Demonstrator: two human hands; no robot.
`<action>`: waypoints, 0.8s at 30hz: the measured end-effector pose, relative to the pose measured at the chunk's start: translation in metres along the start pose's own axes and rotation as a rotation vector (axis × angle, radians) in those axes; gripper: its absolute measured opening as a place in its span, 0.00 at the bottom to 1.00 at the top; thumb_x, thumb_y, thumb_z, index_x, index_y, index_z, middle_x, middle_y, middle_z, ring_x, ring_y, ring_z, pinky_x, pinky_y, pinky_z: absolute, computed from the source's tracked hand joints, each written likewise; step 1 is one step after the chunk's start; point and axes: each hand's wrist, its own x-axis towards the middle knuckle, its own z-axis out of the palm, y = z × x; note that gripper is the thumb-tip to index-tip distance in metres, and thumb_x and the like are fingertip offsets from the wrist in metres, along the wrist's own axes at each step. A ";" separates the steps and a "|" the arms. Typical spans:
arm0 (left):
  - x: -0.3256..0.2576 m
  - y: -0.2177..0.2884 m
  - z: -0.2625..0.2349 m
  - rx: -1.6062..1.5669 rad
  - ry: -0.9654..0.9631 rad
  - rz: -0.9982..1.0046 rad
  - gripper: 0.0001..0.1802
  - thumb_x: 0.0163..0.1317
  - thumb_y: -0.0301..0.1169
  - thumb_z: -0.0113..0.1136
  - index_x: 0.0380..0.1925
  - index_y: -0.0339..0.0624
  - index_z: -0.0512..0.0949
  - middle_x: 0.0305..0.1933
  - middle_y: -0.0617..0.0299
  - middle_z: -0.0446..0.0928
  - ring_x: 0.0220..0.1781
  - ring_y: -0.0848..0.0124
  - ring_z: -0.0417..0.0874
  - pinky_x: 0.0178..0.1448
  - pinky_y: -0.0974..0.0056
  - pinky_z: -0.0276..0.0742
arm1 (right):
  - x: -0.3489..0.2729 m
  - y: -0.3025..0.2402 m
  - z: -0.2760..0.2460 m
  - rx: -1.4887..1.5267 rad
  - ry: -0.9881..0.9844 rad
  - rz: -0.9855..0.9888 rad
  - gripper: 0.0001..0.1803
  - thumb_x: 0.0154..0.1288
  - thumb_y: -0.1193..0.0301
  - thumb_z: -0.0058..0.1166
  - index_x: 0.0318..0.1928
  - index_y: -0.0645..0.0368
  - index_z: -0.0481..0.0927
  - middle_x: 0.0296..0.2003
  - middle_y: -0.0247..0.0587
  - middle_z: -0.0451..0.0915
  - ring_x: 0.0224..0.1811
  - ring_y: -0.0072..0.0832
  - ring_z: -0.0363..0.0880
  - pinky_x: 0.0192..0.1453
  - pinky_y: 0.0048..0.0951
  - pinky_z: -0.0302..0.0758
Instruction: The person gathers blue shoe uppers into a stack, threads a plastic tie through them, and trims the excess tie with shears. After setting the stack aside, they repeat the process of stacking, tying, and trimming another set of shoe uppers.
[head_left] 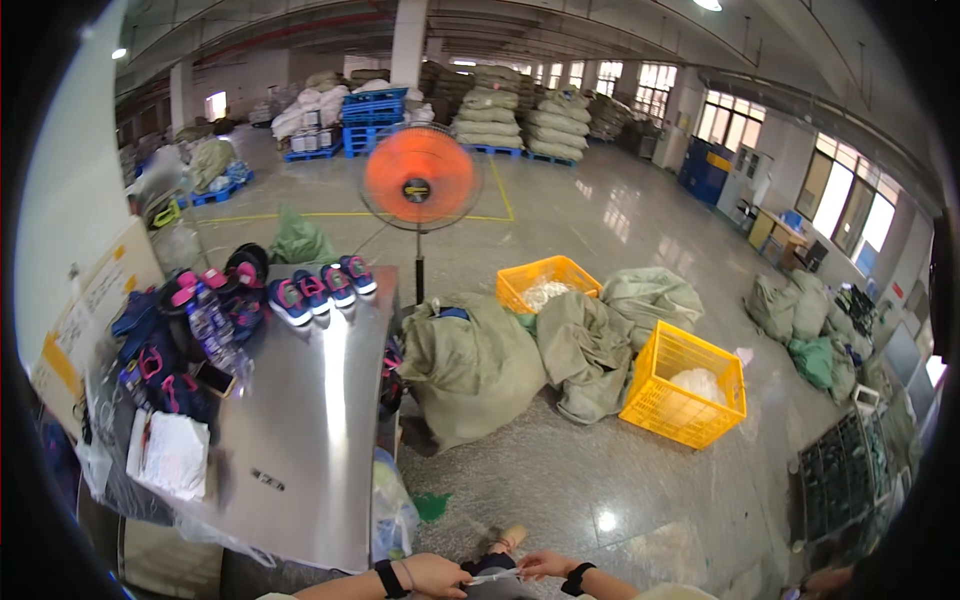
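At the bottom edge my two hands meet close together. My left hand (435,575) and my right hand (545,565) each pinch one end of a thin pale strip (495,577), which looks like clear plastic; it is too small to tell more. Both wrists wear dark bands. Under the strip lies something dark, and a tan shoe tip (512,538) shows just beyond it. The steel table (310,420) stands to the left of my hands.
On the table are several blue-and-pink shoes (320,285), a pile of more shoes (190,330) and white paper (170,455). An orange standing fan (420,180), grey-green sacks (470,365) and two yellow crates (685,385) (545,283) stand on the floor ahead.
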 end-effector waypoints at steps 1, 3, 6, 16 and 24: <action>0.013 0.004 -0.016 0.025 -0.012 -0.022 0.14 0.54 0.43 0.52 0.33 0.46 0.77 0.29 0.50 0.78 0.33 0.50 0.78 0.37 0.52 0.73 | 0.001 0.004 -0.012 0.090 -0.037 0.061 0.27 0.57 0.53 0.53 0.53 0.53 0.71 0.41 0.33 0.75 0.45 0.23 0.73 0.50 0.27 0.69; 0.046 -0.011 -0.027 0.024 -0.003 0.015 0.14 0.54 0.42 0.53 0.32 0.45 0.77 0.29 0.50 0.77 0.33 0.50 0.78 0.37 0.52 0.73 | 0.015 0.021 -0.045 0.238 -0.159 0.197 0.32 0.56 0.54 0.54 0.60 0.51 0.63 0.49 0.34 0.71 0.49 0.23 0.71 0.53 0.29 0.68; 0.087 -0.030 -0.080 0.044 -0.009 0.041 0.13 0.54 0.41 0.53 0.33 0.44 0.77 0.30 0.51 0.78 0.35 0.52 0.78 0.37 0.51 0.72 | 0.039 0.017 -0.103 0.173 -0.200 0.037 0.31 0.58 0.55 0.52 0.60 0.51 0.63 0.46 0.32 0.73 0.47 0.24 0.73 0.52 0.31 0.69; 0.260 -0.182 -0.197 -0.333 0.406 -0.241 0.13 0.55 0.39 0.55 0.30 0.41 0.79 0.28 0.55 0.79 0.30 0.59 0.79 0.35 0.61 0.73 | 0.021 0.009 -0.281 -0.451 0.650 0.320 0.16 0.55 0.68 0.42 0.42 0.54 0.78 0.42 0.47 0.78 0.46 0.44 0.76 0.48 0.42 0.72; 0.392 -0.379 -0.169 0.052 -0.099 -0.515 0.17 0.53 0.43 0.53 0.34 0.42 0.81 0.36 0.49 0.79 0.39 0.50 0.78 0.44 0.53 0.73 | -0.015 0.085 -0.335 -0.236 0.849 0.463 0.19 0.60 0.57 0.44 0.43 0.54 0.78 0.41 0.49 0.78 0.46 0.46 0.75 0.49 0.42 0.71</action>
